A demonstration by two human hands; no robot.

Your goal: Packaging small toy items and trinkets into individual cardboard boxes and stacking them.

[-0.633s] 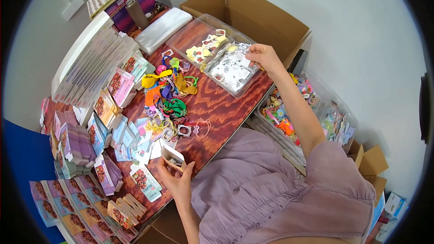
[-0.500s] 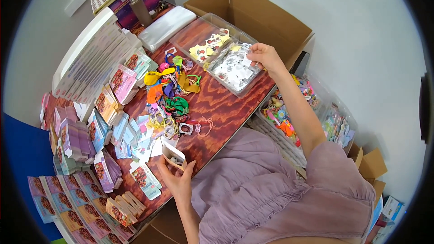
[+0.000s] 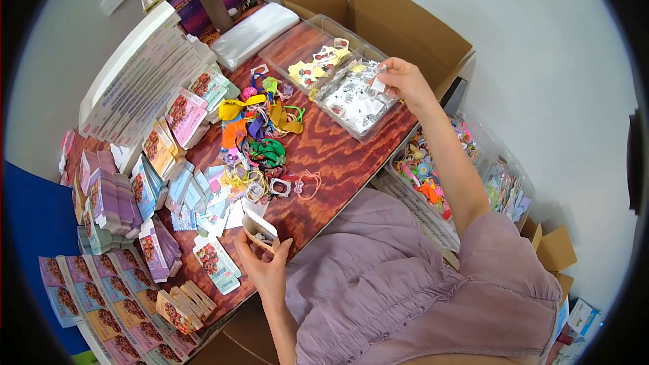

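Observation:
My left hand grips a small open carton near the table's front edge. The carton's top gapes, and something pale lies inside, too small to name. Over the right compartment of a clear plastic tray, my right hand pinches a small white packet between thumb and fingertips. Beneath it that compartment is full of similar small white packets. The other compartment has yellow and white cards. A flattened printed carton lies left of my left hand.
Colourful hair ties are heaped mid-table. Stacks of printed cartons and a sheet of them line the left side. Behind the tray stands a big cardboard box. Bins of small trinkets sit below the table at right.
My right hand has lifted slightly off the packets, and the white packet in its fingers now shows more plainly. My left hand keeps holding the carton in nearly the same place.

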